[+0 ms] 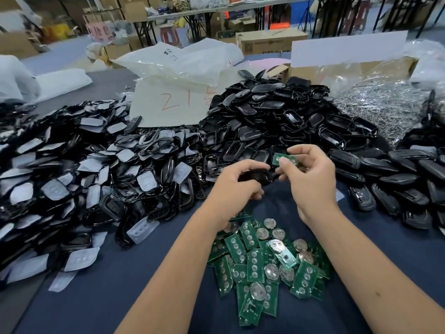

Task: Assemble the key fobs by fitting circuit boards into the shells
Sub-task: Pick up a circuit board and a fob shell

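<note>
— Where does the work stand?

— The left hand (237, 184) curls round a black shell half (256, 176), just left of centre. The right hand (310, 172) pinches a green circuit board (284, 160) between thumb and fingertips, at one o'clock from the shell, close to it but apparently not yet seated.

— And the stock?

— A loose heap of circuit boards (262, 266) lies on the blue table cover (120, 285) at six o'clock, under the forearms. The pile of black shells (277, 116) rises at twelve o'clock, and shells with translucent button pads (84, 177) spread out at nine o'clock. A bag of small metal parts (385, 107) sits at two o'clock.

— How should the person do the fitting well?

— Probably by turning the shell's hollow side up, holding it level, then matching the board's outline to the cavity before pressing. The round contacts face the camera; which face belongs down cannot be told. Even thumb pressure along the edges, rather than the middle, should keep the board from bending or jamming crooked.
</note>
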The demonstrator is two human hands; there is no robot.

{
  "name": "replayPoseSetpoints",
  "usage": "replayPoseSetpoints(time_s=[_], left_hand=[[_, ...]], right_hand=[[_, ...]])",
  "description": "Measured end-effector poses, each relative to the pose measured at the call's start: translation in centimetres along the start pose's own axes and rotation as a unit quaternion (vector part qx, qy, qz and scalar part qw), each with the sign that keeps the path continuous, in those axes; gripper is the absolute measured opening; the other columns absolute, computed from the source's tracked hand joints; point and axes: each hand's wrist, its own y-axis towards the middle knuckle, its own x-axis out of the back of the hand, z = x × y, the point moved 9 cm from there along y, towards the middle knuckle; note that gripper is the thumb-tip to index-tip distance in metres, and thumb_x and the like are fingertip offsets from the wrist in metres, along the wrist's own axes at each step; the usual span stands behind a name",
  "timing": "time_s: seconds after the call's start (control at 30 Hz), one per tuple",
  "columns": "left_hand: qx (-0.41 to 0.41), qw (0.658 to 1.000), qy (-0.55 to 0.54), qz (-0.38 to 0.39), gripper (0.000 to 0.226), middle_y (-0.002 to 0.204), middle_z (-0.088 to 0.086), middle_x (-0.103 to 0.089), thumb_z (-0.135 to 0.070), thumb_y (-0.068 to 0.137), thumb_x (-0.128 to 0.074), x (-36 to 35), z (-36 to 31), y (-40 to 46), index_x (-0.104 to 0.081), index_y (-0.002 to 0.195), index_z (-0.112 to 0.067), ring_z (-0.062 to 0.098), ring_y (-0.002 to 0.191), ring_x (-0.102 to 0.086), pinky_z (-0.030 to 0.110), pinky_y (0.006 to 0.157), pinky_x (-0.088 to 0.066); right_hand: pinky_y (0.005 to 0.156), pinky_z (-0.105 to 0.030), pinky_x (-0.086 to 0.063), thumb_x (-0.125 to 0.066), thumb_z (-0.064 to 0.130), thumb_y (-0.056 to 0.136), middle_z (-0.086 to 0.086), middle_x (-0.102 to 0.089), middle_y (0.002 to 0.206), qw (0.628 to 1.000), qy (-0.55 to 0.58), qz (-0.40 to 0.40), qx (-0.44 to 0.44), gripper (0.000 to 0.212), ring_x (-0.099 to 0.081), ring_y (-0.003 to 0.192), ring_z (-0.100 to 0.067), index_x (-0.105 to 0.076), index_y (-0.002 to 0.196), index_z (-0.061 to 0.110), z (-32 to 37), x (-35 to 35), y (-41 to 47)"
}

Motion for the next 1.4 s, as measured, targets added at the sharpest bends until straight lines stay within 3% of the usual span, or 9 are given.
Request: replayPoseSetpoints(time_s=[0.13, 0.3, 0.47, 0.53, 0.7, 0.83, 0.93, 1.2, 1.4], left_hand=[[-0.13, 0.965, 0.229, 0.02, 0.006, 0.086, -0.013, -0.07, -0.02, 0.091, -0.074, -2.0, -1.8, -0.5, -0.073, 0.092, -0.026, 0.002, 0.079, -0.063, 0.02, 0.075, -0.05], [-0.154, 0.954, 0.255, 0.042, 0.006, 0.075, -0.028, -0.063, -0.027, 0.094, -0.072, -3.2, -1.7, -0.9, -0.07, 0.098, -0.03, 0.0, 0.071, -0.058, 0.012, 0.063, -0.04], [-0.124, 0.968, 0.212, 0.053, 0.014, 0.092, -0.009, -0.074, -0.018, 0.099, -0.062, -3.0, -1.8, -0.9, -0.074, 0.101, -0.026, 0.022, 0.086, -0.068, 0.043, 0.081, -0.055], [-0.108, 0.976, 0.185, 0.045, 0.017, 0.093, -0.002, -0.075, -0.015, 0.099, -0.06, -2.6, -1.7, -0.7, -0.074, 0.098, -0.024, 0.026, 0.087, -0.068, 0.047, 0.083, -0.056], [-0.051, 0.996, 0.071, -0.024, 0.016, 0.079, 0.002, -0.068, -0.011, 0.101, -0.058, -0.4, -0.8, 0.0, -0.073, 0.1, -0.018, 0.012, 0.063, -0.057, 0.029, 0.061, -0.047], [-0.011, 0.996, -0.023, -0.089, 0.009, 0.088, 0.005, -0.078, -0.011, 0.098, -0.065, 1.3, 0.2, 0.1, -0.072, 0.097, -0.018, 0.015, 0.074, -0.071, 0.026, 0.065, -0.055], [-0.008, 0.991, -0.019, -0.132, 0.005, 0.09, 0.004, -0.078, -0.017, 0.094, -0.073, 2.3, 0.6, 0.0, -0.069, 0.091, -0.018, 0.021, 0.088, -0.074, 0.034, 0.077, -0.06], [0.031, 0.985, 0.01, -0.171, 0.017, 0.076, 0.004, -0.07, -0.023, 0.095, -0.067, 3.1, 1.0, -0.2, -0.076, 0.085, -0.033, 0.006, 0.06, -0.055, 0.022, 0.052, -0.044], [0.068, 0.981, -0.066, -0.171, 0.007, 0.071, 0.005, -0.068, -0.011, 0.097, -0.068, 3.2, 1.9, -0.1, -0.07, 0.09, -0.012, 0.016, 0.051, -0.063, 0.025, 0.048, -0.049]], right_hand=[[0.06, -0.025, -0.053, -0.076, 0.003, 0.091, -0.005, -0.074, 0.072, 0.999, 0.019, -0.033, 0.024, 0.014, -0.069, 0.061, -0.016, -0.067, 0.094, 0.013, 0.2, 1.0, 0.0], [0.064, -0.019, -0.055, -0.071, 0.003, 0.095, 0.0, -0.075, 0.075, 0.998, 0.053, -0.044, 0.01, 0.023, -0.068, 0.065, -0.011, -0.079, 0.102, 0.023, -0.1, 1.2, 0.1], [0.058, -0.024, -0.056, -0.074, 0.003, 0.093, -0.005, -0.072, 0.069, 0.997, 0.062, -0.044, 0.011, 0.015, -0.07, 0.06, -0.017, -0.075, 0.101, 0.015, 0.0, 1.1, 0.1], [0.055, -0.025, -0.056, -0.076, 0.003, 0.091, -0.005, -0.07, 0.067, 0.997, 0.064, -0.048, 0.013, 0.012, -0.072, 0.06, -0.019, -0.072, 0.101, 0.01, 0.0, 1.2, 0.0], [0.054, -0.024, -0.056, -0.084, 0.01, 0.088, -0.007, -0.075, 0.07, 0.997, 0.065, -0.044, 0.006, 0.016, -0.071, 0.058, -0.018, -0.073, 0.099, 0.006, 0.1, 1.0, -0.1], [0.055, -0.025, -0.057, -0.084, 0.008, 0.087, -0.007, -0.075, 0.069, 0.997, 0.067, -0.032, 0.013, 0.016, -0.071, 0.056, -0.019, -0.073, 0.097, 0.005, 0.2, 0.7, -0.1], [0.055, -0.025, -0.057, -0.082, 0.006, 0.088, -0.008, -0.074, 0.069, 0.997, 0.074, -0.035, 0.015, 0.012, -0.071, 0.057, -0.019, -0.073, 0.096, 0.005, 0.1, 0.9, 0.0], [0.056, -0.026, -0.058, -0.079, 0.003, 0.09, -0.009, -0.074, 0.07, 0.995, 0.097, -0.021, 0.014, 0.01, -0.071, 0.059, -0.019, -0.071, 0.095, 0.004, -0.2, 0.6, 0.1], [0.056, -0.026, -0.058, -0.079, 0.003, 0.09, -0.01, -0.075, 0.071, 0.994, 0.109, -0.021, 0.017, 0.009, -0.071, 0.059, -0.02, -0.071, 0.095, 0.003, -0.1, 0.7, 0.1]])
